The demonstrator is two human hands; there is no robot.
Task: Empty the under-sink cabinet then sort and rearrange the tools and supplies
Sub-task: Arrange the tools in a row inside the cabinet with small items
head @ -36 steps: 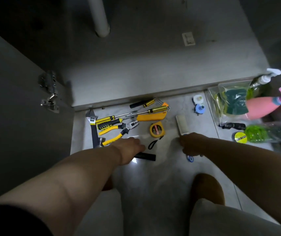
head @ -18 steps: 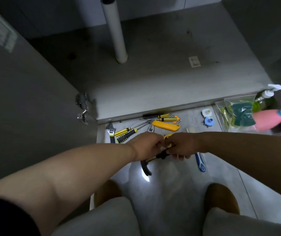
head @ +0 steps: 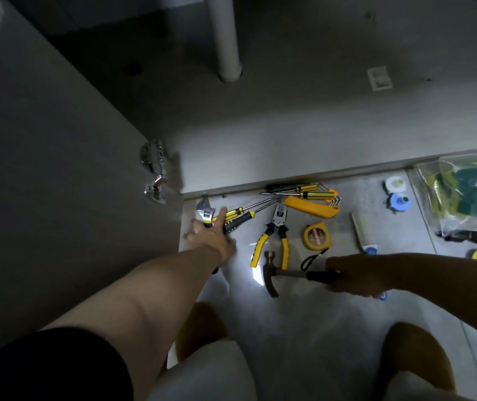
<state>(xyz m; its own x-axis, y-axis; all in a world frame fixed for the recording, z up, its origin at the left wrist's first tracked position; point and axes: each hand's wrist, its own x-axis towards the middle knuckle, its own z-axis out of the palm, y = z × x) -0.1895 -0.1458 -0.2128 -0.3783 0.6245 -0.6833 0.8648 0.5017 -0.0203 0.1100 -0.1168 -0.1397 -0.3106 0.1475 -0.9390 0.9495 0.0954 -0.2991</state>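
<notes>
The cabinet floor (head: 289,125) lies bare behind the tools spread on the tiles. My right hand (head: 356,274) grips the black handle of a claw hammer (head: 272,277), whose head lies low over the floor pointing left. My left hand (head: 211,235) reaches with straight, spread fingers over the adjustable wrench (head: 205,212) at the far left and touches it. Between my hands lie yellow-handled pliers (head: 273,235) and a yellow tape measure (head: 317,235). Screwdrivers (head: 304,191), a yellow utility knife (head: 309,207) and hex keys (head: 335,197) lie along the cabinet edge.
A white drain pipe (head: 225,39) stands in the cabinet. The open door (head: 43,169) with its hinge (head: 154,169) is on the left. A brush (head: 363,227), tape rolls (head: 399,202) and a bag of sponges (head: 469,189) lie on the right. My knees are at the bottom.
My hands, together over the hammer half a second ago, have parted. The right hand drew the hammer to the right; the left hand went left to the wrench.
</notes>
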